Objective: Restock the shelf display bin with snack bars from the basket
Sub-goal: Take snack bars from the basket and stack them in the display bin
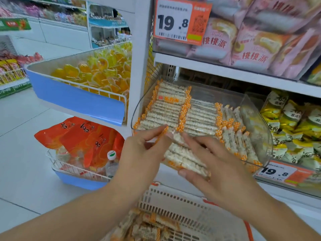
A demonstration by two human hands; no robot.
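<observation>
Both hands hold one small stack of bars (pixel 185 157) just in front of the bin (pixel 257 122): the right hand (pixel 213 164) clamps it, thumb under and fingers over, while the left hand (pixel 140 146) pinches an orange wrapper end. Best to square the stack first, then set it into the front gap beside the rows already laid. More bars lie in the basket (pixel 175 204) below.

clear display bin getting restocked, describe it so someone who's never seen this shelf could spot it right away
Find the white shelf upright with the big orange 19.8 price tag beside it. One shelf down, just right of the upright, sits the clear display bin, its curved transparent front above another 19.8 tag. Unlike the blue-fronted wire basket of yellow jelly cups to its left, it holds neat rows of white puffed snack bars with orange-checked wrapper ends.
</observation>
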